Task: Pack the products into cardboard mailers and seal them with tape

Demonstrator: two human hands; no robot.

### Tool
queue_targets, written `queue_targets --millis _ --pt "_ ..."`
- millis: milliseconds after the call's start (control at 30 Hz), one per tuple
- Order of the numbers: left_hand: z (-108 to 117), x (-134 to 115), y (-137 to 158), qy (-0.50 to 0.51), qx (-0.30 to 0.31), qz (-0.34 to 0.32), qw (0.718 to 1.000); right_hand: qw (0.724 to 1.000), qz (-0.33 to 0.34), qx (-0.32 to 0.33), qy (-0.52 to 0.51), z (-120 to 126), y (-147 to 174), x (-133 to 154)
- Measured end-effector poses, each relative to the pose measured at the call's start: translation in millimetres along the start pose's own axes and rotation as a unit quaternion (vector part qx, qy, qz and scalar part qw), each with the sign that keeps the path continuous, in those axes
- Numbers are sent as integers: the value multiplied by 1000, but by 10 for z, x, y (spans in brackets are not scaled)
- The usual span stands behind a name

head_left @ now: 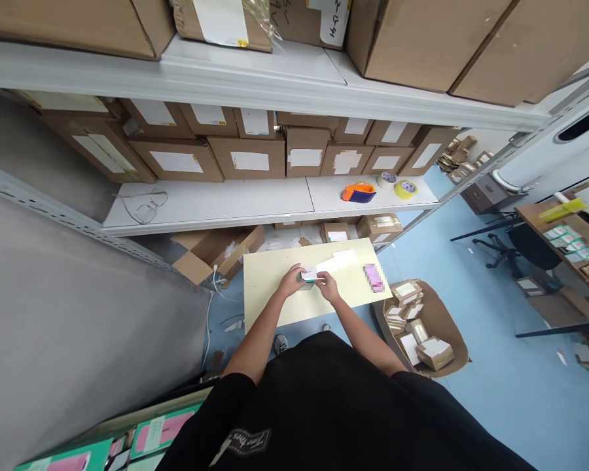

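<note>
Head view: holding small white-topped box (309, 275) over table (260, 278) in nearly closed left hand (290, 280) and right hand (328, 287), apparently adjusting its top; next needing steady alignment.

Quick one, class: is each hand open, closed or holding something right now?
Left hand: closed, holding the small white-and-green box.
Right hand: at the box's right side; whether it grips cannot be told.

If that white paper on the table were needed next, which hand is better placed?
Probably the right hand: it is nearer the white paper, while the left hand is across the small item, farther away.
</note>
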State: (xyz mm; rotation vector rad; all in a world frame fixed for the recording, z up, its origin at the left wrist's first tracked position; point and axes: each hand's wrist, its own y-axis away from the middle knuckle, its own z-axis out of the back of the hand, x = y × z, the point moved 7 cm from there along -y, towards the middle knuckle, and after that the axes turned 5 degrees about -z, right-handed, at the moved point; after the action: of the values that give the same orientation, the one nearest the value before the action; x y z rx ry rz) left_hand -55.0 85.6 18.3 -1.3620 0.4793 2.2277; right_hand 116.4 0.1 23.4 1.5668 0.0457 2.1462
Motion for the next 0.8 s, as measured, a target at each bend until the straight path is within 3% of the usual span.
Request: queue_targets --millis 600,800 --pt "-39 -24 32 -44 28 -12 999 996 3 -39 77 -74 -34 -159" --pt "-37 -55 81 -72 33 -3 997 972 69 -47 220 -142 29 -152"
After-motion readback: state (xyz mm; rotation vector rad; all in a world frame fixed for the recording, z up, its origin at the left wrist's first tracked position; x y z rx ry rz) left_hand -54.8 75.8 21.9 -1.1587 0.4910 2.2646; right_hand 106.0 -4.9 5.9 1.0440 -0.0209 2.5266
